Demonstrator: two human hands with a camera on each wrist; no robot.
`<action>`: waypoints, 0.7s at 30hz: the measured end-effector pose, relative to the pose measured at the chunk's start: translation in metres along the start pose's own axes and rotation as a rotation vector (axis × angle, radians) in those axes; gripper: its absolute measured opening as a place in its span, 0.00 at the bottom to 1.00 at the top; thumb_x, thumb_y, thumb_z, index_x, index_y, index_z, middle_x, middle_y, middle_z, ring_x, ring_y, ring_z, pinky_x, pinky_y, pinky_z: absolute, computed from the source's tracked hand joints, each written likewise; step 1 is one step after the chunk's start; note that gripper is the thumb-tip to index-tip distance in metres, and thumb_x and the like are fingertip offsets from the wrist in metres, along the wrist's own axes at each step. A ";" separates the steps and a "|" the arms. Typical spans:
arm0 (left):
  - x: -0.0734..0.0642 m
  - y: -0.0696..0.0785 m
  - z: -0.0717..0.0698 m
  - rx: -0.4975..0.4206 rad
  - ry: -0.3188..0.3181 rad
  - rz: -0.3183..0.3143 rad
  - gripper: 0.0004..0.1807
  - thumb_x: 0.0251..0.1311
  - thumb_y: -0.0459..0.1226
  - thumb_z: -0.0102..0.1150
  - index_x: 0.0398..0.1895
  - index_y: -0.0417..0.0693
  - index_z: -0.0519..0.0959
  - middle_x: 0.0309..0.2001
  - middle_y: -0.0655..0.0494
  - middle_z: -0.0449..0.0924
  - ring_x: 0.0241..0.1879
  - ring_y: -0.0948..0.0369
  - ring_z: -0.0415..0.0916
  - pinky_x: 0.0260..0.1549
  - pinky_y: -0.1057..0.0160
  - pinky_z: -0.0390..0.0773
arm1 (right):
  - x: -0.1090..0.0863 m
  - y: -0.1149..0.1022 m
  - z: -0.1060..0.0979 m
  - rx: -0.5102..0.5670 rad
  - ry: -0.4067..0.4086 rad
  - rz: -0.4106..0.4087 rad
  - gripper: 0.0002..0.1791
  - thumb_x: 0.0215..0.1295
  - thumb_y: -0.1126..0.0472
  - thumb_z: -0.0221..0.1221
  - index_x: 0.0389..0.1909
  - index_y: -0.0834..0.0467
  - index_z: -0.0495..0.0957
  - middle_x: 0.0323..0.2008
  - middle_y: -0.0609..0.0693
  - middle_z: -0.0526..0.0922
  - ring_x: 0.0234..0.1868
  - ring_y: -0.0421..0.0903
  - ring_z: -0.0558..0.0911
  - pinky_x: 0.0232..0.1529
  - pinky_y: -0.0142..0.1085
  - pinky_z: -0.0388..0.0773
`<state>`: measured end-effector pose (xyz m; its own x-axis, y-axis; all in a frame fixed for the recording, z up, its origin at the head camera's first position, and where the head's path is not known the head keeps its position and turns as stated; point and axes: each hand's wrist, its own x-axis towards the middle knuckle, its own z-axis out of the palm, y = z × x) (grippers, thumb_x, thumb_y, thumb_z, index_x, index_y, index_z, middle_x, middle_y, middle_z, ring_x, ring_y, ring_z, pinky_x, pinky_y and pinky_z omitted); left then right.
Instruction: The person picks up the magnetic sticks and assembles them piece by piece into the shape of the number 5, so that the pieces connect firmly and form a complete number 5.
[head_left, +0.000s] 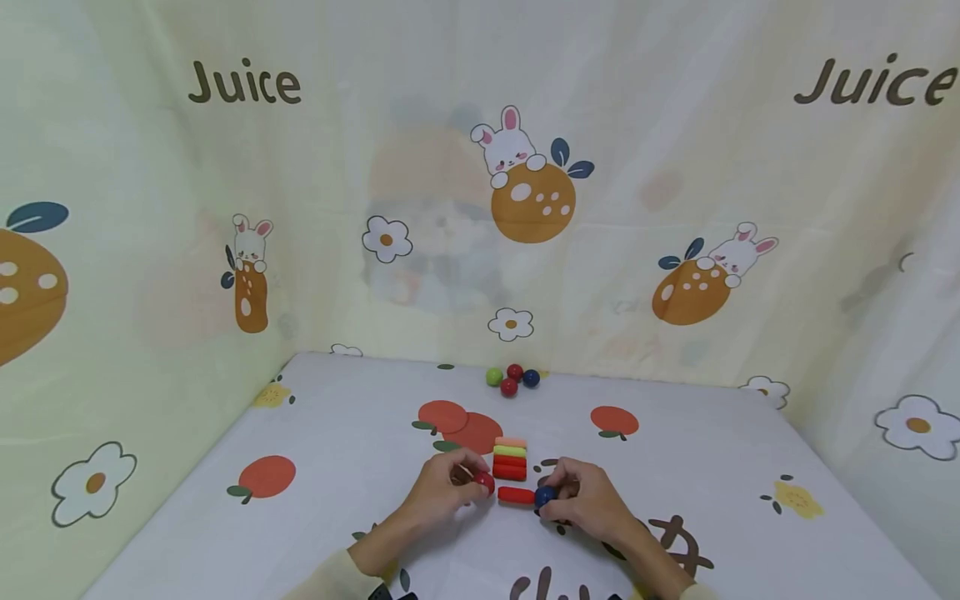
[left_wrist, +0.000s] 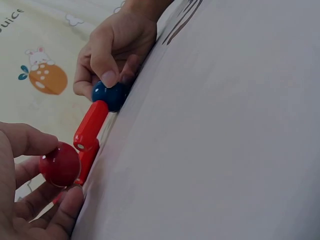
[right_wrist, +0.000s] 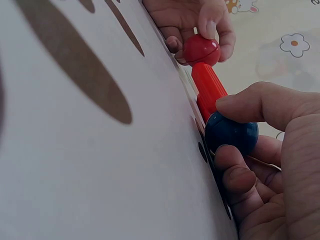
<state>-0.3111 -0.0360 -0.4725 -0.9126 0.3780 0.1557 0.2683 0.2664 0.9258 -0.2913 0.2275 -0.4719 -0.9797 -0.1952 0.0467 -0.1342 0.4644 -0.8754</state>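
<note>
"Red rod [head_left: 516,496]: where does it lie from the fingers?"

"Between the two pinches. One end meets the blue ball [head_left: 545,497], which the right hand [head_left: 592,500] pinches between thumb and fingers. The left hand [head_left: 446,485] pinches a red ball [head_left: 486,482] just beside the rod's other end; the head view suggests a slight gap there."

"What could go wrong?"

"Pushing off-line might lever the rod away from the blue ball, since no finger seems to grip its middle. An off-centre squeeze could also shoot a slick ball out to roll over the counter [head_left: 675,450]. And a knuckle might scatter the row of rods [head_left: 510,460] just beyond the fingers."

"Slick how?"

"Glossy, round, hard-looking; the red one shows a fine seam. The rod is straight, with long flat facets and a softer sheen. Plastic or painted wood, I can't tell."
</note>
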 end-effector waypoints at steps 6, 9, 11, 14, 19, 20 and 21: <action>-0.002 0.000 -0.002 0.003 -0.011 0.034 0.12 0.59 0.33 0.70 0.45 0.47 0.83 0.42 0.56 0.83 0.40 0.58 0.76 0.40 0.67 0.77 | 0.000 -0.002 -0.001 0.002 -0.006 -0.010 0.15 0.52 0.62 0.74 0.36 0.60 0.78 0.44 0.53 0.85 0.32 0.49 0.78 0.30 0.36 0.79; -0.003 -0.002 -0.002 -0.005 -0.013 0.055 0.11 0.59 0.32 0.69 0.45 0.46 0.83 0.41 0.55 0.83 0.39 0.58 0.76 0.39 0.67 0.76 | 0.001 -0.003 -0.002 -0.001 -0.007 -0.015 0.15 0.52 0.62 0.74 0.35 0.60 0.78 0.44 0.53 0.85 0.31 0.49 0.78 0.29 0.36 0.79; -0.003 -0.003 -0.002 -0.007 -0.012 0.060 0.11 0.59 0.32 0.69 0.45 0.46 0.83 0.40 0.54 0.83 0.38 0.58 0.75 0.38 0.68 0.76 | 0.002 -0.003 -0.002 -0.004 -0.006 -0.015 0.15 0.52 0.62 0.74 0.35 0.60 0.78 0.44 0.53 0.85 0.31 0.49 0.78 0.29 0.36 0.79; -0.002 -0.005 -0.001 -0.001 -0.013 0.060 0.10 0.59 0.32 0.69 0.44 0.46 0.84 0.39 0.55 0.83 0.37 0.59 0.75 0.38 0.68 0.76 | 0.002 -0.002 -0.001 -0.008 0.001 -0.008 0.15 0.52 0.62 0.75 0.35 0.60 0.78 0.43 0.53 0.85 0.31 0.49 0.77 0.28 0.36 0.79; -0.002 -0.008 0.000 0.024 -0.021 0.057 0.09 0.60 0.32 0.68 0.44 0.47 0.83 0.39 0.57 0.82 0.37 0.60 0.76 0.39 0.68 0.77 | 0.001 0.000 0.000 -0.013 0.009 0.008 0.16 0.51 0.63 0.75 0.35 0.59 0.78 0.42 0.52 0.85 0.30 0.49 0.77 0.28 0.36 0.78; -0.002 -0.008 0.000 0.029 -0.021 0.053 0.09 0.60 0.33 0.68 0.44 0.48 0.83 0.39 0.58 0.82 0.38 0.60 0.76 0.39 0.68 0.77 | 0.001 0.000 0.000 -0.012 0.010 0.010 0.16 0.51 0.62 0.75 0.35 0.59 0.78 0.41 0.52 0.85 0.30 0.48 0.77 0.27 0.36 0.78; -0.002 -0.008 0.000 0.034 -0.020 0.049 0.09 0.60 0.33 0.68 0.44 0.48 0.83 0.39 0.58 0.82 0.38 0.60 0.76 0.39 0.68 0.77 | 0.001 0.000 0.000 -0.011 0.010 0.010 0.16 0.51 0.62 0.75 0.35 0.59 0.78 0.41 0.52 0.85 0.30 0.48 0.77 0.27 0.36 0.78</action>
<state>-0.3117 -0.0391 -0.4800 -0.8919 0.4090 0.1929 0.3227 0.2769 0.9051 -0.2927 0.2271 -0.4716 -0.9825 -0.1814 0.0429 -0.1259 0.4760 -0.8704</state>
